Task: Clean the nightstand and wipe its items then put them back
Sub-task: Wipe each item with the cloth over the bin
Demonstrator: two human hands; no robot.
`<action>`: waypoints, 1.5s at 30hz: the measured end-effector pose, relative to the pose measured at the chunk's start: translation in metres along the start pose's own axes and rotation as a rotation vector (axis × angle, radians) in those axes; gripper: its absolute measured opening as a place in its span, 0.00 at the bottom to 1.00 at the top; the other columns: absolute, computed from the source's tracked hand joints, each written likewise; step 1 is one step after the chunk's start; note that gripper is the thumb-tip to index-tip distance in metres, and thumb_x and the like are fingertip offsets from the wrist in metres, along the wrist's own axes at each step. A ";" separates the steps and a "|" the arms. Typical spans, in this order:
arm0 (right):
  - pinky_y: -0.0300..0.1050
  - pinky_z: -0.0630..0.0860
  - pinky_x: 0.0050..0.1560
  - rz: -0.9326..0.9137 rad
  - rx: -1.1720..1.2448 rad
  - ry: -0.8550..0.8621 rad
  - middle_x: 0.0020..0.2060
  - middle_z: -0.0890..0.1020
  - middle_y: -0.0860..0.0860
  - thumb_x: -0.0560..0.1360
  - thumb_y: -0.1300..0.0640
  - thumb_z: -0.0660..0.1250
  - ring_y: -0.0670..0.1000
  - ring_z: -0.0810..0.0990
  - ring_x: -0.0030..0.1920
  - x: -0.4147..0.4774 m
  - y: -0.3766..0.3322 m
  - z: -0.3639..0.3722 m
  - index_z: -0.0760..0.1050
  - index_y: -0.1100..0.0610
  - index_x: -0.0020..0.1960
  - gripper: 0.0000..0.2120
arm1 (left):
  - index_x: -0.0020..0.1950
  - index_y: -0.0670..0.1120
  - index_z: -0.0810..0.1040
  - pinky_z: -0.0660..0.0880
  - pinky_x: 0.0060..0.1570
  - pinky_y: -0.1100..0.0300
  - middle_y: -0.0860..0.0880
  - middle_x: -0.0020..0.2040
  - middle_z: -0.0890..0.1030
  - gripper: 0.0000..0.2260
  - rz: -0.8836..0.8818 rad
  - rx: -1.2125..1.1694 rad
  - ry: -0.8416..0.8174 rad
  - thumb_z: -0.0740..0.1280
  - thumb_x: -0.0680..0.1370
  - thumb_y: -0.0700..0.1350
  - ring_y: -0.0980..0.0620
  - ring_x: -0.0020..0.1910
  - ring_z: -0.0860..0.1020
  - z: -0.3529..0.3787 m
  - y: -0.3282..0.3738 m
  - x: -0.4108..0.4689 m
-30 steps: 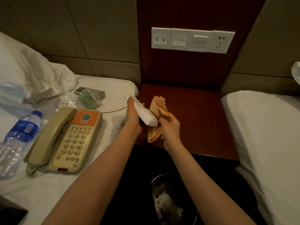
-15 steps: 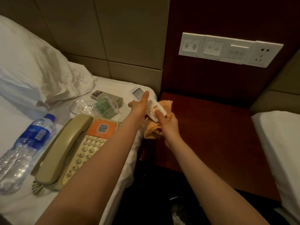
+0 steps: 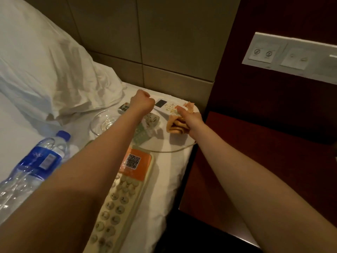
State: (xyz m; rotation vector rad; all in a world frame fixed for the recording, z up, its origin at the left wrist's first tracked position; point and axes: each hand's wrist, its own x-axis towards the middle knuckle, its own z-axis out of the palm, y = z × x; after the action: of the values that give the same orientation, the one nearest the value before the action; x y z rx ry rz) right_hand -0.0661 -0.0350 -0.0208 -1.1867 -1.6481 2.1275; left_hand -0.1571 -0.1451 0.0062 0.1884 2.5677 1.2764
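On the bed (image 3: 169,172) the remote (image 3: 161,103) lies flat. The left hand (image 3: 143,104) is clenched and empty, and the right hand (image 3: 190,117) grips the cloth (image 3: 174,126). Best to steady the remote, then wipe gently.

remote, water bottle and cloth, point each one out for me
remote (image 3: 161,103): head view, on its dark screen.
water bottle (image 3: 42,157): head view, on its blue label.
cloth (image 3: 174,126): head view, on its folded lower part.
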 end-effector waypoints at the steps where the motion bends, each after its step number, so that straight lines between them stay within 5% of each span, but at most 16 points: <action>1: 0.39 0.77 0.34 0.010 -0.010 -0.002 0.41 0.77 0.52 0.75 0.54 0.69 0.49 0.78 0.35 0.005 -0.001 0.004 0.71 0.60 0.65 0.22 | 0.68 0.43 0.66 0.71 0.63 0.51 0.41 0.66 0.70 0.18 -0.014 0.103 -0.027 0.59 0.79 0.43 0.42 0.64 0.70 0.000 -0.001 0.007; 5: 0.45 0.77 0.53 0.003 -0.114 0.015 0.43 0.78 0.52 0.73 0.53 0.71 0.52 0.77 0.46 0.028 -0.003 0.014 0.71 0.59 0.68 0.26 | 0.73 0.41 0.58 0.68 0.60 0.52 0.40 0.70 0.68 0.26 -0.079 0.503 -0.071 0.57 0.80 0.52 0.41 0.66 0.69 0.008 0.001 0.027; 8: 0.46 0.78 0.55 -0.038 -0.181 0.031 0.50 0.80 0.53 0.71 0.56 0.73 0.54 0.79 0.48 0.038 -0.005 0.018 0.71 0.57 0.68 0.27 | 0.74 0.43 0.57 0.69 0.59 0.50 0.41 0.70 0.67 0.27 -0.115 0.771 0.013 0.56 0.79 0.55 0.41 0.67 0.68 0.014 0.001 0.035; 12: 0.35 0.78 0.34 -0.039 -0.233 0.067 0.40 0.81 0.54 0.74 0.56 0.70 0.50 0.80 0.34 0.042 -0.011 0.011 0.77 0.59 0.55 0.12 | 0.72 0.42 0.57 0.70 0.35 0.52 0.39 0.67 0.65 0.27 -0.152 1.048 0.023 0.60 0.78 0.52 0.40 0.65 0.67 0.026 0.004 0.029; 15: 0.33 0.69 0.19 -0.067 -0.243 0.066 0.34 0.78 0.52 0.76 0.52 0.67 0.47 0.74 0.23 0.036 -0.015 0.001 0.75 0.61 0.41 0.12 | 0.73 0.43 0.58 0.72 0.49 0.49 0.40 0.69 0.59 0.24 -0.108 1.107 -0.024 0.58 0.79 0.47 0.33 0.67 0.61 0.038 0.001 0.033; 18: 0.37 0.70 0.22 -0.147 -0.291 0.143 0.33 0.77 0.52 0.77 0.50 0.65 0.49 0.74 0.28 0.034 -0.020 -0.007 0.73 0.59 0.36 0.15 | 0.73 0.41 0.54 0.69 0.62 0.47 0.37 0.71 0.54 0.28 -0.175 0.912 -0.007 0.59 0.75 0.40 0.32 0.70 0.55 0.044 -0.001 0.035; 21: 0.34 0.69 0.17 -0.109 -0.231 0.132 0.37 0.76 0.53 0.74 0.59 0.70 0.49 0.75 0.28 0.028 -0.028 -0.012 0.72 0.60 0.46 0.07 | 0.72 0.42 0.52 0.70 0.61 0.52 0.34 0.71 0.54 0.32 -0.199 0.690 0.094 0.64 0.72 0.39 0.37 0.71 0.57 0.048 0.002 0.034; 26: 0.44 0.75 0.47 -0.199 -0.351 0.167 0.54 0.80 0.55 0.76 0.59 0.65 0.55 0.78 0.53 0.022 -0.022 -0.008 0.75 0.59 0.59 0.12 | 0.74 0.47 0.48 0.69 0.61 0.51 0.35 0.71 0.52 0.30 -0.257 0.332 0.111 0.60 0.76 0.42 0.36 0.65 0.65 0.050 0.014 0.025; 33: 0.42 0.71 0.43 -0.258 -0.312 0.174 0.47 0.80 0.53 0.74 0.59 0.67 0.53 0.78 0.51 -0.003 -0.015 -0.032 0.77 0.58 0.52 0.08 | 0.73 0.51 0.49 0.70 0.64 0.45 0.38 0.70 0.62 0.29 -0.212 -0.250 0.109 0.62 0.77 0.48 0.37 0.65 0.68 0.049 0.038 -0.012; 40: 0.39 0.70 0.36 -0.361 -0.371 0.146 0.43 0.80 0.52 0.73 0.58 0.67 0.49 0.77 0.44 -0.060 0.004 -0.067 0.78 0.57 0.49 0.05 | 0.73 0.48 0.50 0.71 0.61 0.48 0.39 0.70 0.62 0.30 -0.076 -0.273 -0.094 0.62 0.77 0.50 0.38 0.65 0.68 0.063 0.054 -0.091; 45: 0.47 0.76 0.46 -0.305 -0.229 0.197 0.44 0.81 0.52 0.75 0.57 0.65 0.50 0.79 0.45 -0.102 0.021 -0.094 0.76 0.54 0.45 0.02 | 0.74 0.47 0.49 0.71 0.58 0.53 0.39 0.71 0.64 0.28 0.005 -0.258 -0.218 0.59 0.79 0.50 0.40 0.65 0.69 0.071 0.053 -0.153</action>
State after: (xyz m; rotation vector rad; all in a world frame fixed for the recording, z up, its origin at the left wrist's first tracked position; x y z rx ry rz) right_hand 0.0721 -0.0348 0.0026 -1.0803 -1.8786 1.6227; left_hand 0.0101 -0.0947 0.0354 0.2660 2.1999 1.4839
